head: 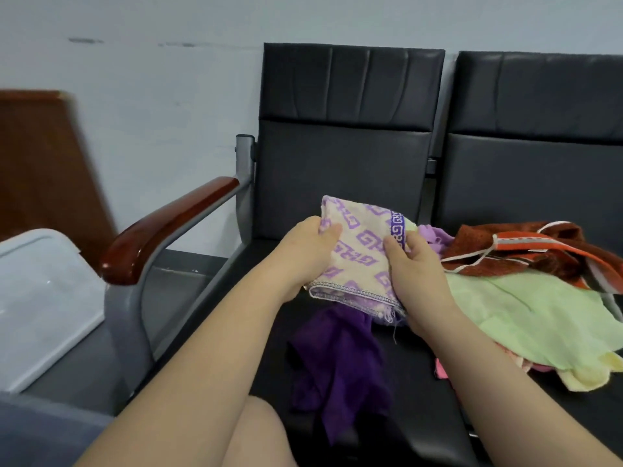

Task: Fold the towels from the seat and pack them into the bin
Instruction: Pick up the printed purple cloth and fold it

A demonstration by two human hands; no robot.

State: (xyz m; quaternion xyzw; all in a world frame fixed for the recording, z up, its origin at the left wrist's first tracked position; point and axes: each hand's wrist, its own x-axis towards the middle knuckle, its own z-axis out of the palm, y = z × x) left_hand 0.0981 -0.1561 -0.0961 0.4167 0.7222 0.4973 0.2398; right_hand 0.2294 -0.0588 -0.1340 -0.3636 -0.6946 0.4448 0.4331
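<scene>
Towel (357, 251) was pinched by left hand (310, 251) and right hand (414, 267), fingers curled; loose fold could've flopped open en route to bin (33, 428), 8 o'clock.

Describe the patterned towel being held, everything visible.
The patterned towel is cream cloth with a lilac key motif, a dark purple band near its right edge and a stitched, slightly frayed hem. Folded into layers, it is held above the seat, the left hand gripping its left edge, the right hand its right edge.
</scene>
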